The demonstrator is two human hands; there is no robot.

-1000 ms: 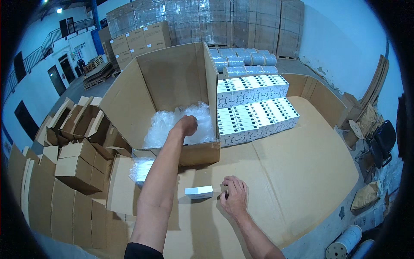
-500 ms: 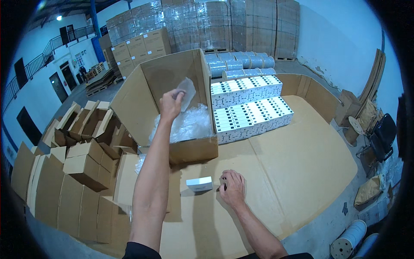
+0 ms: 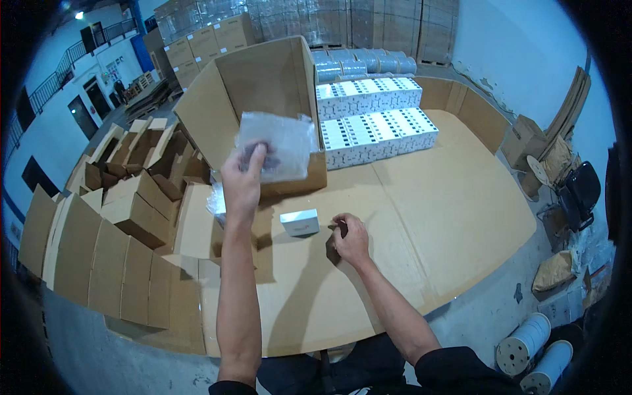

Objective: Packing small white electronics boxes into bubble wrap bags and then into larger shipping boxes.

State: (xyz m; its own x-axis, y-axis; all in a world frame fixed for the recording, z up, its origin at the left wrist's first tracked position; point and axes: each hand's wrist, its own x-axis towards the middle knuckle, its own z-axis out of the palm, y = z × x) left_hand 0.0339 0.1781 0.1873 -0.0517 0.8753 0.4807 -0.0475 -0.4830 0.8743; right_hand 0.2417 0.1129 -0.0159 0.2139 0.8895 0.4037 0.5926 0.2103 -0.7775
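Observation:
Pinched between the thumb and fingers of my left hand (image 3: 242,174) is a clear plastic bag (image 3: 280,146). It hangs flat in front of the large open carton (image 3: 289,182), whose inside it partly covers. Below it on the cardboard-covered table (image 3: 395,243) stands a small white box (image 3: 299,223). Just right of that box, apart from it, my right hand (image 3: 351,238) hovers low over the table. Its fingers are loosely curled with a gap to the thumb, and nothing shows between them.
Rows of white patterned boxes (image 3: 375,135) are stacked at the back, right of the carton. Several open brown cartons (image 3: 135,204) crowd the left side. Wrapped spools (image 3: 365,62) lie behind the table. A black chair (image 3: 579,194) stands at the right.
My left hand has come out of the large carton toward me, bringing the plastic bag along. My right hand has lifted slightly beside the white box. The view has tilted downward.

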